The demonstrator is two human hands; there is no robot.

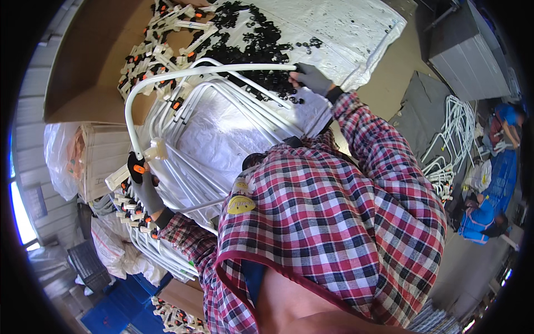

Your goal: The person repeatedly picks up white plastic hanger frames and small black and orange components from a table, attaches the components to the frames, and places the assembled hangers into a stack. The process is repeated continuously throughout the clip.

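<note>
A white bent tube [194, 72] arches across the upper middle, held at both ends. My gloved right hand [314, 79] is closed around its far right end, close to a black tip. At the lower left end, my gloved left hand [147, 190] grips the tube by a black and white plastic fitting [137, 166] with an orange button. The left fingers are partly hidden by that fitting. Under the raised tube lies a stack of similar bent white tubes [250, 114]. Several more fittings [135, 214] cluster just beside my left hand.
Loose fittings [150, 58] and small black rings [245, 47] lie heaped on a white sheet [345, 28] beyond my hands. A large cardboard box [89, 61] stands at the far left. More white tubes [456, 125] lie at right, near a person in blue [475, 220].
</note>
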